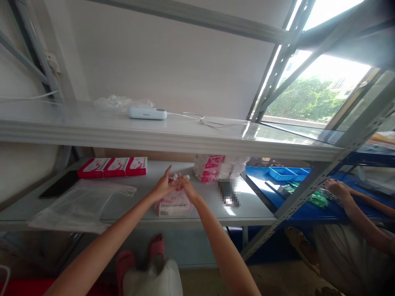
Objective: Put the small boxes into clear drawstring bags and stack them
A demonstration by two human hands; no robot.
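Both of my hands meet over the lower grey shelf (129, 193). My left hand (163, 185) and my right hand (187, 187) pinch a small white item (176, 177) between their fingertips; I cannot make out what it is. Just below them lies a pink-and-white printed packet (173, 204) flat on the shelf. Behind my right hand stands a stack of pink-and-white packets (208, 167).
Three red boxes (112, 167) lie in a row at the back left, with a dark flat phone (58, 185) and clear plastic bags (83, 203) in front. A white device (147, 113) with a cable sits on the upper shelf. Another person's hand (338, 189) works over a blue table (296, 205) at right.
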